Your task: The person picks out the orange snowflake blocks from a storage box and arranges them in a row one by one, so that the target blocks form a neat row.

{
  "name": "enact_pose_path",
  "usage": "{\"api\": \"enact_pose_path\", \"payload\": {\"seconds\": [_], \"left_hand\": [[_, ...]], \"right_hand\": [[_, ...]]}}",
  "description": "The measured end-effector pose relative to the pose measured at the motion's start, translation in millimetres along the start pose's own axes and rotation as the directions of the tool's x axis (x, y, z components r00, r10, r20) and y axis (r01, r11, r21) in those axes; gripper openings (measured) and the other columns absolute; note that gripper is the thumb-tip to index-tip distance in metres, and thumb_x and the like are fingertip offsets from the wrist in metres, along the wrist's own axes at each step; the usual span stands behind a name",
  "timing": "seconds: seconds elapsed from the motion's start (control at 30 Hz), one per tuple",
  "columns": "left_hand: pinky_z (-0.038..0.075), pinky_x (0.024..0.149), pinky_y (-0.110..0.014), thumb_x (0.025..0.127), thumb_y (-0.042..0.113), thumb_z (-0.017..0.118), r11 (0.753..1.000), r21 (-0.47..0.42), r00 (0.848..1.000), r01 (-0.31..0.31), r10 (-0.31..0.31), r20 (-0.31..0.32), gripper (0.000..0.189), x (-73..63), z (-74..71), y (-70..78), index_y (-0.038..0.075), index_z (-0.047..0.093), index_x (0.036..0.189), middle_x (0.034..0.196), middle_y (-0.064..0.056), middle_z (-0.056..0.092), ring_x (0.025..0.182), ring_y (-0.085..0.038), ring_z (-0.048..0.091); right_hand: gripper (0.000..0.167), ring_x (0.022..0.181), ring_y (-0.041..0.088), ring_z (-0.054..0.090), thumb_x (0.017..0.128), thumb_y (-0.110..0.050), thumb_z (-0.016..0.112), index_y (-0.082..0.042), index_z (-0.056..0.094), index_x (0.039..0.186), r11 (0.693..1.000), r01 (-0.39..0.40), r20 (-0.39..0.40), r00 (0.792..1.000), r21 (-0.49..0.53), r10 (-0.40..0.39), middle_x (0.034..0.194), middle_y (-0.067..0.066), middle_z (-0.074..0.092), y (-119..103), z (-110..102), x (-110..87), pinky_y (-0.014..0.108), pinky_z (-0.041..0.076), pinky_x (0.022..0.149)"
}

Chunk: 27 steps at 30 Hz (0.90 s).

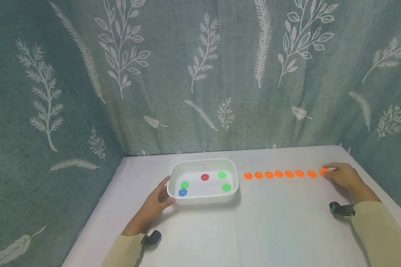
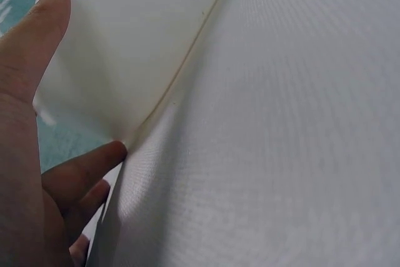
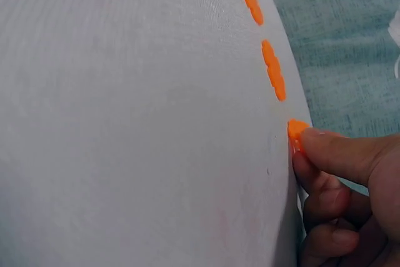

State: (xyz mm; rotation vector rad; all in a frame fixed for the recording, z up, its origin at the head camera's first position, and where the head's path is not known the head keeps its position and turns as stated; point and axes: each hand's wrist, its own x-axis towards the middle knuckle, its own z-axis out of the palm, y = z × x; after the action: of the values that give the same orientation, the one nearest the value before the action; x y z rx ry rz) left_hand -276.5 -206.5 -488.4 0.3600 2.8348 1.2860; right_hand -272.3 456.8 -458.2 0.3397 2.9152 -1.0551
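Note:
A white plastic basin point(image 1: 204, 200) with rounded corners holds three green, one red point(image 1: 205, 177) and one blue point(image 1: 182, 192) notched, flower-shaped discs. My left hand point(image 1: 157, 200) grips its left end, thumb at the near corner and fingers along the side. In the left wrist view the thumb point(image 2: 53, 20) lies at the upper edge and a fingertip touches the lower corner. To the basin's right, several orange flower discs point(image 1: 279, 174) lie flat in a row. At the row's far right end, my right hand point(image 1: 345, 176) pinches another orange flower disc point(image 3: 297, 130) between thumb and fingers, close over the cloth.
A white cloth point(image 1: 270, 230) covers the table. Green curtains point(image 1: 234, 66) with a white leaf print stand behind it and along both sides. Dark wrist cameras are strapped to both forearms, over beige sleeves point(image 1: 381, 230).

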Motion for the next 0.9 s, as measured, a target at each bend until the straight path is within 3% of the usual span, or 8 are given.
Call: {"api": "enact_pose_path", "payload": {"seconds": [0.3,0.53,0.73,0.9], "left_hand": [[0.016,0.104,-0.071,0.08,0.055,0.072,0.999,0.032,1.0,-0.011,0.011,0.006,0.094,4.8,-6.5,0.8,0.032,0.021,0.155,0.147,-0.014,0.044,0.136,-0.037,0.037],[0.019,0.104,-0.071,0.079,0.057,0.073,1.0,0.026,1.0,0.007,-0.007,0.0,0.094,3.6,-9.1,-2.6,0.035,0.021,0.155,0.148,-0.013,0.044,0.136,-0.037,0.037],[0.019,0.104,-0.071,0.078,0.056,0.073,1.0,0.016,1.0,0.023,-0.023,-0.003,0.094,0.0,-10.5,-5.1,0.037,0.021,0.154,0.147,-0.013,0.045,0.137,-0.038,0.036],[0.02,0.104,-0.071,0.076,0.057,0.075,0.999,0.009,0.999,0.039,-0.039,-0.011,0.096,-1.2,-7.2,-5.9,0.038,0.022,0.154,0.147,-0.013,0.045,0.137,-0.038,0.036]], "right_hand": [[0.052,0.113,0.057,0.044,0.092,-0.022,0.062,0.01,0.049,0.131,0.998,-0.039,0.001,0.999,-0.043,0.039,0.127,0.04,0.044,-5,6,7.3,0.063,0.043,0.087],[0.048,0.115,0.057,0.043,0.095,-0.022,0.058,0.009,0.05,0.131,0.998,-0.043,0.031,0.999,-0.05,0.044,0.13,0.039,0.042,-8,11,13.2,0.063,0.042,0.09],[0.049,0.118,0.058,0.04,0.095,-0.021,0.058,0.009,0.048,0.132,0.998,-0.04,0.078,0.996,-0.04,0.043,0.133,0.04,0.039,-11,13,15.5,0.064,0.041,0.092],[0.055,0.121,0.059,0.037,0.097,-0.026,0.055,0.009,0.041,0.137,0.998,-0.056,0.075,0.995,-0.039,0.059,0.136,0.041,0.035,-7,13,19.9,0.065,0.039,0.094]]}}
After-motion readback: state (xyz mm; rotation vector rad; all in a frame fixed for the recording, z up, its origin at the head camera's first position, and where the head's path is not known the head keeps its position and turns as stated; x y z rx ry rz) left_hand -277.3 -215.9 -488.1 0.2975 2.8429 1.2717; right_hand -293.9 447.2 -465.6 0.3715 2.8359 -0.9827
